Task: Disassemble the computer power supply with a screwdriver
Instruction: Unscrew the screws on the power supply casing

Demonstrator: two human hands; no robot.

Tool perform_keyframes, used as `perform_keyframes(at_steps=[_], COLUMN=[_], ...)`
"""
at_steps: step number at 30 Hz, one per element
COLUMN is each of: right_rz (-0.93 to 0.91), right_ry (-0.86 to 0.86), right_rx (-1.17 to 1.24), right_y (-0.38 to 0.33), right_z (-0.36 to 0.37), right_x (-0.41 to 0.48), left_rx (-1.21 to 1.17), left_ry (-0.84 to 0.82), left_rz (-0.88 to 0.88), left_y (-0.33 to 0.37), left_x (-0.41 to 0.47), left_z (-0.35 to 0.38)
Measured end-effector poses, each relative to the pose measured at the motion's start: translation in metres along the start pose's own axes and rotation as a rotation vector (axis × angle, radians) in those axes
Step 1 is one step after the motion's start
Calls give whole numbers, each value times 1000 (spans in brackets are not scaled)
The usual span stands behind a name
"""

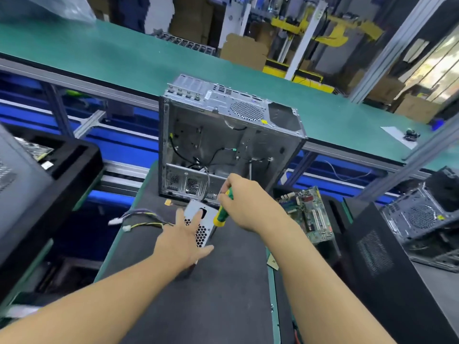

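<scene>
On the dark desk in front of you, at 12 o'clock and just before the open computer case, lies the power supply, a silver box with a perforated face. Your left hand lies flat on it with the fingers straight and spread, so it presses the box down but does not grip it. Your right hand has its fingers curled round the green and yellow screwdriver, at the 3 o'clock edge of the box. I cannot see the tip, so I cannot say if it sits in a screw. The first risk, I think, is a slip: if the tip jumps out of the screw head under pressure, it may travel toward 9 o'clock, where your spread fingers are very near. The second is the box itself, because a flat palm alone may let it slide or turn on the desk when you twist. The cables run out toward 9 o'clock and hang near the desk edge, so their weight could pull the box or catch your arm. A loosened screw could roll off the narrow desk. The motherboard at 3 o'clock stands close to your right elbow and could be knocked. Parts inside the housing may also hold charge.
</scene>
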State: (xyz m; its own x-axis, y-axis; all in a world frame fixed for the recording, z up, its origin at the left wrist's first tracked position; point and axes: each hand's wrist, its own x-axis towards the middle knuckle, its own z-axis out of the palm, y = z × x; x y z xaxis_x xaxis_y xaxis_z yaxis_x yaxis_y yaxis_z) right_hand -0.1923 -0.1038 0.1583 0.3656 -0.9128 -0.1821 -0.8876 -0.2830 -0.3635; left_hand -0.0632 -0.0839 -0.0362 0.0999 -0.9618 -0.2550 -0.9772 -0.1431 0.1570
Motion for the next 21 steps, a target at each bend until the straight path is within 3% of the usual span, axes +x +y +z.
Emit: perform_keyframes(at_steps=[3,10,15,21], right_rz=[29,23,36,53], right_ry=[-17,-42,-32,-28], right_rx=[15,-2,15,-9], right_y=[-1,-5,-5,-10], right_z=[3,14,27,30], right_x=[-3,-10,-12,-13], left_rx=[-12,201,-388,-537], left_ry=[-5,42,-76,-221], left_rz=[136,829,746,713], left_y=[-22,-47,-45,-53], left_x=[4,17,18,19], left_z=[-7,-5,-2,-14])
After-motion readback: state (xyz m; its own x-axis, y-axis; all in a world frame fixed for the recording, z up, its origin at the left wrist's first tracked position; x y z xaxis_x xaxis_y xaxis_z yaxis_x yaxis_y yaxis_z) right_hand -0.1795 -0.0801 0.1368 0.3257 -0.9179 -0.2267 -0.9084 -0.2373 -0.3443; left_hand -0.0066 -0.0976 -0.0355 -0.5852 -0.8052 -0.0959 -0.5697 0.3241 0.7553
